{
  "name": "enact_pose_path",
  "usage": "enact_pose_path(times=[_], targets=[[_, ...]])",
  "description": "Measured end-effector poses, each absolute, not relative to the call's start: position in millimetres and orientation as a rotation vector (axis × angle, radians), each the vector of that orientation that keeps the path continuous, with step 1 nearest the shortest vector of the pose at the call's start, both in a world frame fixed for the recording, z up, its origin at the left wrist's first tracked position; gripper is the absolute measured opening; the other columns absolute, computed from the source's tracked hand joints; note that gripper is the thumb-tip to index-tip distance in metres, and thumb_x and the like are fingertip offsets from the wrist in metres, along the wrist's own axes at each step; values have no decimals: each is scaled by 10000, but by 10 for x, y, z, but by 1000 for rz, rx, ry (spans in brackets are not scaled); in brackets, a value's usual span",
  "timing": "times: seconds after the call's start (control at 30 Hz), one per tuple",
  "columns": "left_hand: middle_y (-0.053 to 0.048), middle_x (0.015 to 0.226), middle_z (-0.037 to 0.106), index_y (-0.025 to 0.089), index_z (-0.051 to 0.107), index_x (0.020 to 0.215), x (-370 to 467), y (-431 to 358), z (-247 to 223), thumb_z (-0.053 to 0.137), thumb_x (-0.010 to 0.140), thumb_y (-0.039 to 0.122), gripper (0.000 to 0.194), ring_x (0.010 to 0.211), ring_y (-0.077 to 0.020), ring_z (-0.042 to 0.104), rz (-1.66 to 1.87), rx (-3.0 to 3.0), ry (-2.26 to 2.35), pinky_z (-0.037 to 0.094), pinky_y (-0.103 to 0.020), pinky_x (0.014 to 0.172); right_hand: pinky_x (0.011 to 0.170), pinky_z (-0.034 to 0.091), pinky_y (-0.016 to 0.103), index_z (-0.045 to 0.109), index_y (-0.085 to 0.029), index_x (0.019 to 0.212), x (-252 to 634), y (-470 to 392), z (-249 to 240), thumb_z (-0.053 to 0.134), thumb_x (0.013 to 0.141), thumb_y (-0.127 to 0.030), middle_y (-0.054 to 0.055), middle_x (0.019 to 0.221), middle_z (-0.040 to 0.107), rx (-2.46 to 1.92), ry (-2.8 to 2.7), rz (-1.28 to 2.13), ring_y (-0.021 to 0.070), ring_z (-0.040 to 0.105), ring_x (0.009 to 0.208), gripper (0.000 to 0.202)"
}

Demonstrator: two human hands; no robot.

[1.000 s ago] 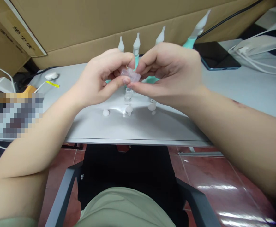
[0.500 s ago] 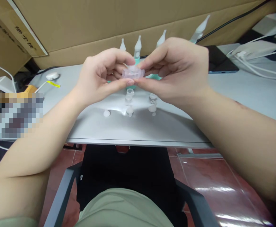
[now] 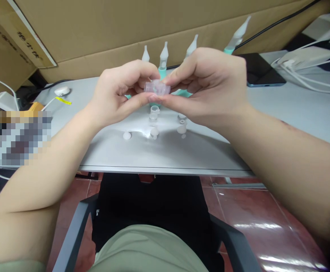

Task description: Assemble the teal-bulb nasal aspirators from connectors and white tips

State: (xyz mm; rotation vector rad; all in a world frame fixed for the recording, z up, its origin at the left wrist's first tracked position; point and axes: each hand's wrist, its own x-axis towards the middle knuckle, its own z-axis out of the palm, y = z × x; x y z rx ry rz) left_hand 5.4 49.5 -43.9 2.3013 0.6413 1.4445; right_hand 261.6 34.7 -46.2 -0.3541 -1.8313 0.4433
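Between my fingertips, above the table, is a small clear plastic cylinder [image 3: 157, 89] lying sideways. My left hand [image 3: 124, 87] pinches its left end, and my right hand [image 3: 207, 83] grips the right end with thumb and fingers. Below the hands lie small translucent caps and rings: a clear ring [image 3: 154, 110], a white disc [image 3: 127, 135], a cap with a tab [image 3: 154, 131] and another white cap [image 3: 181, 129]. Behind the hands stand several bottles with white tapered nozzles, among them one nozzle [image 3: 164, 55] on a mint-green body, partly hidden by my fingers.
A dark phone [image 3: 264, 70] lies at the right, beside white cables [image 3: 298, 73] and a white adapter [image 3: 306, 60]. At the left are a white charger [image 3: 5, 100] and a small white case [image 3: 62, 91]. A cardboard wall [image 3: 97, 34] closes off the back of the grey table [image 3: 105, 155].
The clear cylinder has turned slightly in my fingers and shifted a little left. Both hands keep their pinch on it. The caps on the table stay put.
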Motion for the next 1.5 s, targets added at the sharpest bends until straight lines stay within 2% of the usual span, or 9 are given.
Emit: enact_pose_path(times=[0.23,0.37,0.47,0.57,0.77,0.9,1.13,1.33,1.5], targets=[[-35,984,683,316,864,1219,28,380,-313,634,1050,1165,896,855,-225,792,1350,2577,646,658,-419,790,912,859,494,822,-287,966,2665,324,-481,971,1107,-860,31,985,762,-297,-1837,412,220,804,888,609],[-63,977,783,289,892,1188,40,204,-230,623,1222,938,703,905,-246,828,1274,2650,833,700,-435,857,850,841,439,773,-264,919,2637,362,-488,987,1085,-870,26,947,737,-257,-1830,430,199,784,863,664],[-89,1193,876,272,900,1375,72,124,-256,756,1204,831,602,966,-250,888,1379,2493,760,726,-430,844,941,872,486,719,-265,909,2608,345,-459,1067,1008,-872,36,992,754,-320,-1778,499,230,849,944,706],[-133,1292,895,243,844,1548,116,79,-276,789,1198,743,613,1095,-290,923,1329,2366,847,769,-482,949,1041,891,549,691,-273,908,2592,288,-423,1154,986,-700,55,1044,783,-450,-1740,546,285,908,1041,635],[-94,1324,958,281,888,1362,170,20,-176,897,1113,528,351,1065,-280,911,1287,2145,947,786,-497,951,1037,890,567,691,-278,907,2587,249,-423,1111,1015,-375,67,1039,828,-495,-1742,567,309,919,1031,444],[-25,1188,969,300,934,1235,147,-8,-43,900,986,389,266,936,-233,895,1273,2004,949,781,-471,907,1003,850,518,791,-283,923,2645,255,-407,1033,977,-204,57,1031,860,-434,-1832,546,285,881,991,261],[-113,1077,950,200,977,1133,-44,-141,314,862,883,392,336,957,-308,824,802,2293,1320,716,-521,937,940,741,429,856,-279,937,2755,256,-328,893,1076,-220,34,1007,898,-508,-1932,306,233,845,944,156],[-40,1045,933,281,987,1177,-185,-17,349,809,863,427,389,931,-302,842,236,2421,1475,708,-466,958,982,725,425,819,-290,943,2808,257,-309,921,1141,-318,30,1021,894,-588,-2005,279,237,842,975,224],[-44,1068,953,248,968,1208,-170,7,360,809,892,390,381,953,-285,839,37,2384,1507,691,-445,969,972,711,415,791,-271,937,2830,208,-288,866,1121,-209,27,1012,891,-536,-2049,266,220,835,951,208]])
